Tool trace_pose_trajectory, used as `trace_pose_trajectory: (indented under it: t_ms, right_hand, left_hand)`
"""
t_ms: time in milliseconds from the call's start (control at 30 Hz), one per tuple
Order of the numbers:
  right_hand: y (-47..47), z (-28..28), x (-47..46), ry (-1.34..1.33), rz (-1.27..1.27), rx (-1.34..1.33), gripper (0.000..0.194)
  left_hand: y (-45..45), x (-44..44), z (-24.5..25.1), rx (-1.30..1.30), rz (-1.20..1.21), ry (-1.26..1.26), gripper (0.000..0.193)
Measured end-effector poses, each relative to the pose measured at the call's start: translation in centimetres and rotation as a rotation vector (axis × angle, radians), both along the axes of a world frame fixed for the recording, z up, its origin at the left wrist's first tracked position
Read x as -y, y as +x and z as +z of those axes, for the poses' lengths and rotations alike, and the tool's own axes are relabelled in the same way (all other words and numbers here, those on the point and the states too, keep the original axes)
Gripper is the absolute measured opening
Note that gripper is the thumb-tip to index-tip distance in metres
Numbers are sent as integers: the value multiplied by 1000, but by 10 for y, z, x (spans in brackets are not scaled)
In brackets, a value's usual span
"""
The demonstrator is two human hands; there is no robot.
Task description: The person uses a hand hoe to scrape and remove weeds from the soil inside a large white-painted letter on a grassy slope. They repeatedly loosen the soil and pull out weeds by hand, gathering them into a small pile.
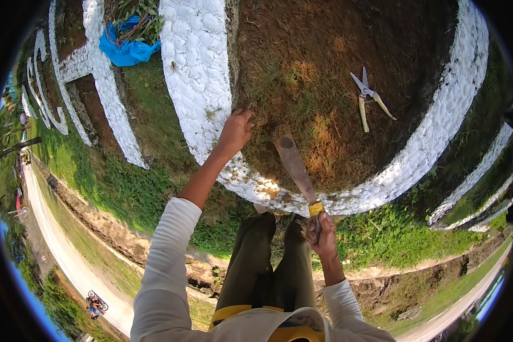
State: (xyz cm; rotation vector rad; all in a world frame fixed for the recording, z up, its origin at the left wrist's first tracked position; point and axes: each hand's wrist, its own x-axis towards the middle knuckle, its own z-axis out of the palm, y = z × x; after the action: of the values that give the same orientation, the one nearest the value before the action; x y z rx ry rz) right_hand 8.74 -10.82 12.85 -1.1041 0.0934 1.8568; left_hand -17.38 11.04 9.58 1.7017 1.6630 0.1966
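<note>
My right hand (322,235) grips the handle of a machete with a broad, dull, brownish blade (294,162). Yellow wrapping (316,208) circles the handle just below the blade. The blade points away from me over dry grass (278,111), its tip turned slightly left. My left hand (236,131) rests at the inner edge of a curved, white-painted stone border (199,72). Its fingers are bent among the grass, and whether they grasp any is hidden. Pruning shears (365,96) with cream handles lie spread on the brown soil, right of the machete.
A blue plastic bag (126,49) with cut leafy branches lies at upper left, near more white-painted stone shapes (98,81). Green plants (380,241) grow on the slope by my legs. Below run a ditch edge (124,252) and a pale road (64,239) with a motorcycle (96,303).
</note>
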Motion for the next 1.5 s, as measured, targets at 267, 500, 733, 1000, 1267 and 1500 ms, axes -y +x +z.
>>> trace_pose_trajectory:
  t_ms: [267,500,733,1000,1267,1500]
  right_hand:
    - [-21,-58,-71,2,145,203,28]
    - [24,-49,19,-44,35,50,24]
    - [-20,5,-6,-103,-23,-33,26]
    - [-121,-110,-16,-110,-208,-643,37]
    - [-56,13,-6,-69,67,156,42]
    - [100,66,-15,282,522,871,35]
  left_hand:
    - [14,65,5,-120,-422,-168,53]
    - [31,-32,0,-261,-312,247,56]
    - [39,-98,-20,-381,-312,-29,34]
    - [43,-120,-18,-433,-464,64,20]
    - [36,-36,-11,143,103,177,27]
    - [53,-42,-42,-221,-39,505,66]
